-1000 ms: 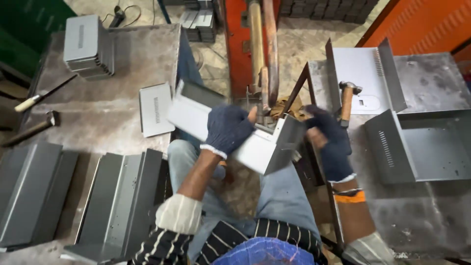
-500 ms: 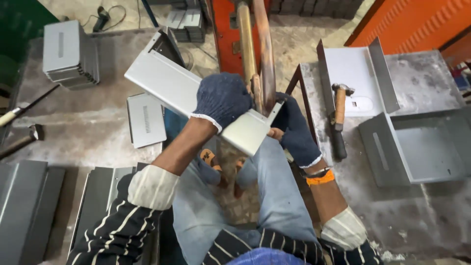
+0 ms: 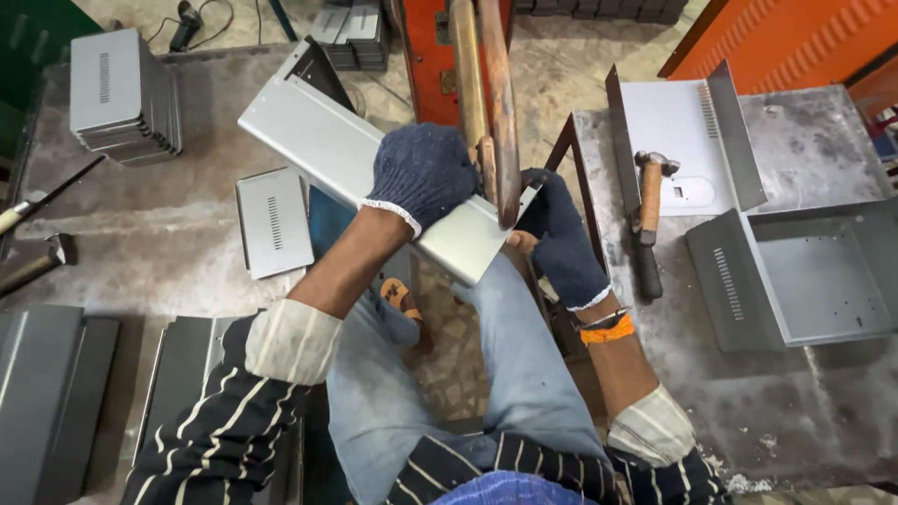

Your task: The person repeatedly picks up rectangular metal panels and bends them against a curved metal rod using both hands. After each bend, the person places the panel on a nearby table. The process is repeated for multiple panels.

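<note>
At the far left of your table (image 3: pixel 140 243), dark folded metal covers (image 3: pixel 42 393) lie near the front edge, a hammer (image 3: pixel 37 265) rests just behind them, and a stack of grey vented panels (image 3: pixel 122 98) sits near the back. A single small vented panel (image 3: pixel 273 222) lies flat closer to your knees.

Your left hand (image 3: pixel 421 178), in a dark knit glove, is closed over the top of the long grey sheet-metal piece (image 3: pixel 346 154), pressing down on it near its right-hand end. That piece is held off the table, above your lap, and its long axis runs on a slant: the far end points up and to the left, toward the back of the left table, while the near end comes down to the right and meets the upright wooden and metal bars (image 3: pixel 486 103) of the orange machine (image 3: pixel 426 56). A bent flange shows at the far end.

Your right hand (image 3: pixel 561 238), also gloved, grips the near end of the same piece from below and beside, fingers wrapped at its corner just to the right of the bars.

Farther right, on the other table (image 3: pixel 748 411), a wooden-handled hammer (image 3: pixel 649 220) lies beside a pale folded sheet (image 3: pixel 678 126), and an open grey metal box (image 3: pixel 814 276) with a vented side sits toward the right edge.
</note>
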